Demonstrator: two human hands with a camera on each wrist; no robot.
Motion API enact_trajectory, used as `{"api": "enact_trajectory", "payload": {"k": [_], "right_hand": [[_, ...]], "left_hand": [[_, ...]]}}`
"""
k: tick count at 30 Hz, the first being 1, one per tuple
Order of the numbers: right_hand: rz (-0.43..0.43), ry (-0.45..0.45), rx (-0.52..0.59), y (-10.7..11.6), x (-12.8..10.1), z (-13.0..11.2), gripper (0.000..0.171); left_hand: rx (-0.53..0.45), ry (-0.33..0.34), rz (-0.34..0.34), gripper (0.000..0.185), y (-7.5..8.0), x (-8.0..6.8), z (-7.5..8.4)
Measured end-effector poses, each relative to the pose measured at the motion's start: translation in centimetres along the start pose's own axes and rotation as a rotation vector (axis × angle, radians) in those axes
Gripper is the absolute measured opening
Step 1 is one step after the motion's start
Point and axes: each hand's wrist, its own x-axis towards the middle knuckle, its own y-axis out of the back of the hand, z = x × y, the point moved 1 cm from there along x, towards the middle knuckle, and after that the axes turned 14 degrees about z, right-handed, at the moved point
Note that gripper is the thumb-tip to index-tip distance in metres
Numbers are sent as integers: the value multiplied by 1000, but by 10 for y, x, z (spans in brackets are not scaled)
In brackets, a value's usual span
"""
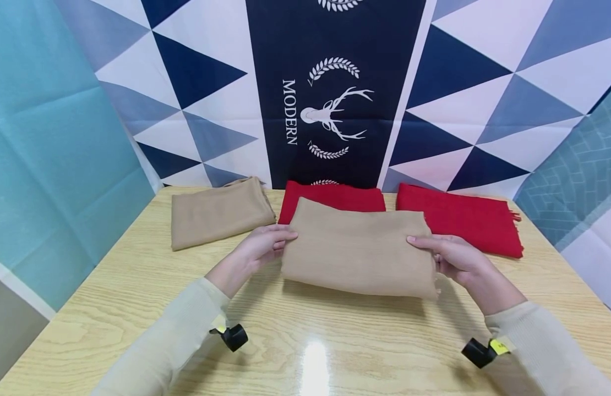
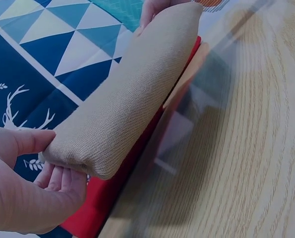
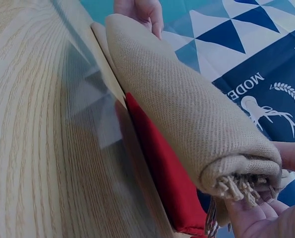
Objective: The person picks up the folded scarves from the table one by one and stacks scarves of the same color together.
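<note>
A folded beige scarf (image 1: 360, 253) with a fringed end hangs above the wooden table, held at both short ends. My left hand (image 1: 266, 245) pinches its left end, thumb on top and fingers beneath, as the left wrist view shows at the folded edge (image 2: 95, 144). At the fringed right end, my right hand (image 1: 456, 256) grips with the thumb above and fingers under the layers. In the right wrist view, the fringe (image 3: 246, 188) dangles beside the right hand's fingers. Behind the held scarf lies a folded red scarf (image 1: 330, 193), partly hidden by it.
Another folded beige scarf (image 1: 218, 214) lies at the back left of the table (image 1: 137, 308). A second red scarf (image 1: 464, 223), fringed at its right end, lies at the back right. A patterned cloth backdrop (image 1: 330, 66) stands along the table's far edge.
</note>
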Motion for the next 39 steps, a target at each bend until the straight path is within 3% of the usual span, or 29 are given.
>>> {"api": "enact_trajectory", "payload": {"k": [20, 30, 39], "right_hand": [[-10, 7, -2, -11, 4, -5, 14], [-2, 6, 1, -17, 5, -5, 9], [-15, 4, 3, -22, 6, -5, 9]], "left_hand": [[4, 8, -30, 51, 13, 0, -1], [6, -19, -46, 37, 19, 0, -4], [-5, -23, -61, 41, 25, -2, -5]]}}
